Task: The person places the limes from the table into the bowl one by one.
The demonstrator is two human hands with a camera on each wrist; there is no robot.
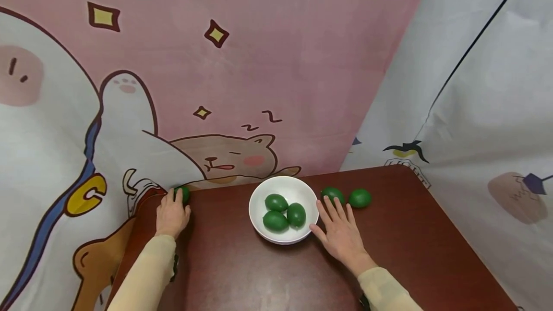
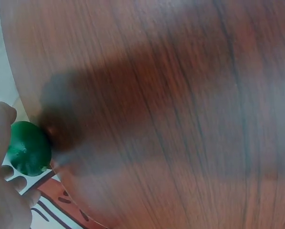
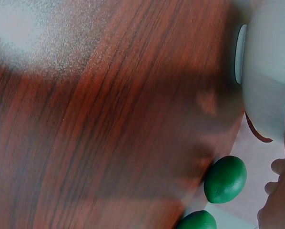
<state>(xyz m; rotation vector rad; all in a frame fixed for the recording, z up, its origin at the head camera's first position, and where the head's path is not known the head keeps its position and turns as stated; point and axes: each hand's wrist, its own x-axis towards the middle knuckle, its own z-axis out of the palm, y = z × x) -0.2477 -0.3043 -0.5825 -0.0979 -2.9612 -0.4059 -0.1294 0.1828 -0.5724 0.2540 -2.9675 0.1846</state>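
At the table's far left corner my left hand (image 1: 172,216) reaches out to a green lime (image 1: 186,195). Its fingertips overlap the lime in the head view. In the left wrist view that lime (image 2: 29,149) lies at the table edge, with the thumb on one side and fingertips on the other. A white bowl (image 1: 282,240) stands near the middle of the far edge, holding three limes (image 1: 275,221). Beside the bowl's right rim my right hand (image 1: 343,239) spreads its fingers. Its fingertips come up to another lime (image 1: 332,195), and one more lime (image 1: 360,198) lies to the right.
The dark red-brown wooden table (image 1: 242,272) has a rounded far right corner. A printed cloth (image 1: 302,61) with cartoon animals hangs right behind the far edge and along the left side. Pale cloth (image 1: 484,109) hangs on the right.
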